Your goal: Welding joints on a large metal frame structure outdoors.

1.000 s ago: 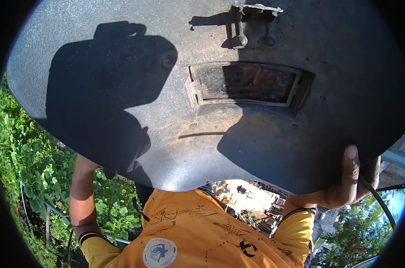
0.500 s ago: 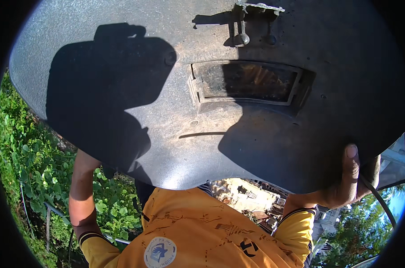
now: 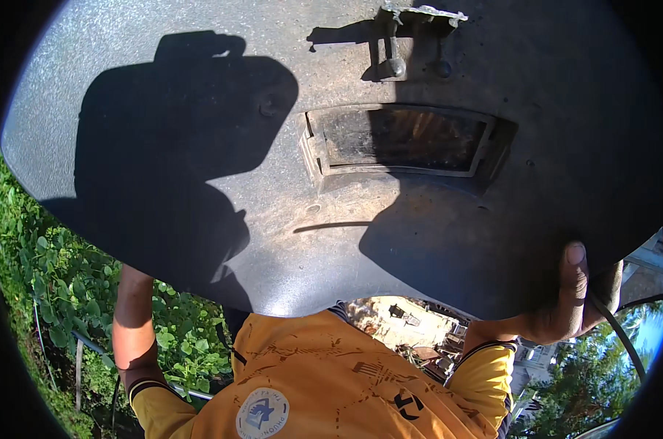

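Observation:
A large dark welding mask (image 3: pixel 434 249) fills most of the view, close before me. Its dusty surface has a framed, smoky viewing window (image 3: pixel 408 139). Above that window stick out two bolts under a ragged metal bracket (image 3: pixel 426 14). My right hand (image 3: pixel 574 304) grips the mask's lower right edge, thumb laid over the near face and fingers behind. At the left, my left forearm (image 3: pixel 134 314) goes up behind the mask, which hides the left hand. What that hand holds or touches does not show.
A dark cable (image 3: pixel 618 333) runs down beside my right hand. Green leafy plants (image 3: pixel 61 293) grow at the left. Past my orange shirt (image 3: pixel 331 373), sunlit ground (image 3: pixel 390 318) with scattered metal items shows below the mask. Trees (image 3: pixel 580 388) stand at lower right.
The mask has tilted slightly, its left edge moving outward and its lower edge a little down. My right hand keeps its hold and has barely shifted downward.

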Demonstrator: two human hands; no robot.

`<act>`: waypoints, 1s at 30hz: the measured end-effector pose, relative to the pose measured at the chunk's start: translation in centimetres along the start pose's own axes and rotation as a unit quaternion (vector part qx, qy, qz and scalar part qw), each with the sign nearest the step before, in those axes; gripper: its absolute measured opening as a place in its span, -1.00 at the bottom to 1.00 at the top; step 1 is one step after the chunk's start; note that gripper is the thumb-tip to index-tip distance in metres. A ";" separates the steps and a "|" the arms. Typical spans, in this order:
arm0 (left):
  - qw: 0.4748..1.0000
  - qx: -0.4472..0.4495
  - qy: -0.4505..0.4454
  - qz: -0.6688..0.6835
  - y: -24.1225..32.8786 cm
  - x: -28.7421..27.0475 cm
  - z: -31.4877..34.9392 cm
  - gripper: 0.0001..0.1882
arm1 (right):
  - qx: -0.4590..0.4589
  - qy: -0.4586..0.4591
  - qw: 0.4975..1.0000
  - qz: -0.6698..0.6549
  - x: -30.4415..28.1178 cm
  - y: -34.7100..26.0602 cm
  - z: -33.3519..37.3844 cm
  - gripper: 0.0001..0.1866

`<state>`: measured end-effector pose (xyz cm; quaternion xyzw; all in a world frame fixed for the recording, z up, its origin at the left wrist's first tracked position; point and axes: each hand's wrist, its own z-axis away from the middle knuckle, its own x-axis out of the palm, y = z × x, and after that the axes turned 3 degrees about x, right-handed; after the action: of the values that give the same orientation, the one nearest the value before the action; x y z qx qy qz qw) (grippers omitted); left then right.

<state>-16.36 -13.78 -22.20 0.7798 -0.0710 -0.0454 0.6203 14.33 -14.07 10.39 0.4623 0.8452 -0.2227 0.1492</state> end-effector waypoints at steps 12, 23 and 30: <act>0.999 0.001 0.039 0.019 1.5 0.3 -0.6 -0.57 | -0.409 0.067 0.881 -0.229 -0.1 3.5 -4.0 -0.93; 0.981 0.021 -0.050 -0.187 0.4 0.1 0.2 -0.59 | -0.300 -0.112 0.940 -0.116 -3.9 3.8 -4.8 -0.88; 0.993 -0.051 -0.016 -0.103 2.5 0.7 -0.6 -0.60 | -0.413 -0.127 0.896 -0.096 -2.3 4.0 -5.5 -0.86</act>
<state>-15.71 -13.87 -19.65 0.7497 0.0020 -0.1253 0.6498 18.67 -11.04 15.24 0.2433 0.8751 0.0766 0.4113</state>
